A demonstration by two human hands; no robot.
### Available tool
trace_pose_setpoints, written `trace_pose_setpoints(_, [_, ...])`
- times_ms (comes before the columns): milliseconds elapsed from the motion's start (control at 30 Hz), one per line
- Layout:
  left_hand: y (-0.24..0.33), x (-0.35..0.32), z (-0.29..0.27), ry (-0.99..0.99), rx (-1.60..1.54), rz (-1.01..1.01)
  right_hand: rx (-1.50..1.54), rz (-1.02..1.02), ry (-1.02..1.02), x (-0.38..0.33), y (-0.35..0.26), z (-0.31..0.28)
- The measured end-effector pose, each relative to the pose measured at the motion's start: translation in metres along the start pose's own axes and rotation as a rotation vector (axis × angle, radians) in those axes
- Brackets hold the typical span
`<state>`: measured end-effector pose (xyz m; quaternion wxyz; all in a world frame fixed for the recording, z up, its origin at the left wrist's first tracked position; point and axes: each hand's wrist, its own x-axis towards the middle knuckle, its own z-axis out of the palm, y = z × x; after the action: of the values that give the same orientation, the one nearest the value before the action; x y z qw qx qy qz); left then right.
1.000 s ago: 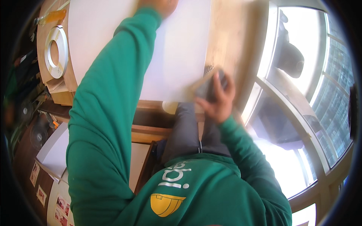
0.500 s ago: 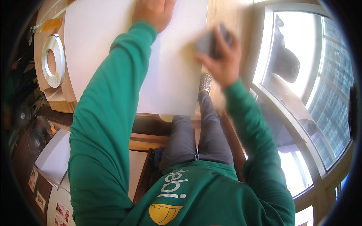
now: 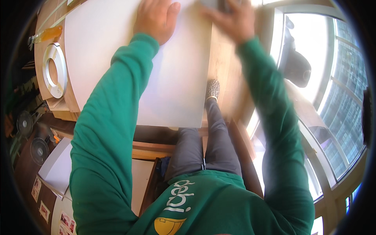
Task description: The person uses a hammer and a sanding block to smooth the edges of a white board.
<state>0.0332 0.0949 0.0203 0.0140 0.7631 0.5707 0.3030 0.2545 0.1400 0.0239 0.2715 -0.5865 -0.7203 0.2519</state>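
A large white board (image 3: pixel 176 90) lies flat in front of me. My left hand (image 3: pixel 156 19) rests palm down on it, fingers stretched toward the upper rim of the view. Over the board's right edge, my right hand (image 3: pixel 241 23) grips a grey sanding block (image 3: pixel 211 4). The top rim cuts off part of the block and fingers, and the hand is slightly blurred.
Left of the board sit a white ring-shaped roll of banding (image 3: pixel 64 76) and a bottle with orange contents (image 3: pixel 51 33). A window (image 3: pixel 313 58) runs along the right. Fans (image 3: pixel 39 151) and a white box (image 3: pixel 56 166) are at lower left.
My right hand has moved up and away along the board's right edge with the sanding block. My left hand stays on the board, showing slightly lower in the view.
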Motion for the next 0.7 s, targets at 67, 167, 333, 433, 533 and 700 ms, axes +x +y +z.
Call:
trace_pose_setpoints(67, [-0.003, 0.0, -0.004, -0.01, 0.001, -0.013, 0.078, -0.1, -0.004, -0.086, 0.02, 0.01])
trace_pose_setpoints(167, [0.0, -0.004, -0.009, -0.067, 0.009, -0.052, -0.002, -0.07, -0.181, -0.188, -0.019, -0.027])
trace_pose_setpoints(333, [-0.012, -0.012, 0.0, -0.148, 0.035, -0.079, 0.071, -0.103, 0.022, -0.092, 0.0, 0.007])
trace_pose_setpoints(433, [-0.001, -0.001, 0.006, -0.096, -0.009, -0.061, 0.143, 0.072, -0.163, 0.04, 0.014, 0.004])
trace_pose_setpoints(533, [-0.004, -0.003, 0.005, -0.112, -0.007, -0.055, 0.063, 0.06, -0.017, 0.069, -0.011, -0.004])
trace_pose_setpoints(700, [-0.012, -0.011, 0.003, -0.126, 0.006, -0.093, 0.296, -0.066, -0.013, -0.117, 0.006, 0.02])
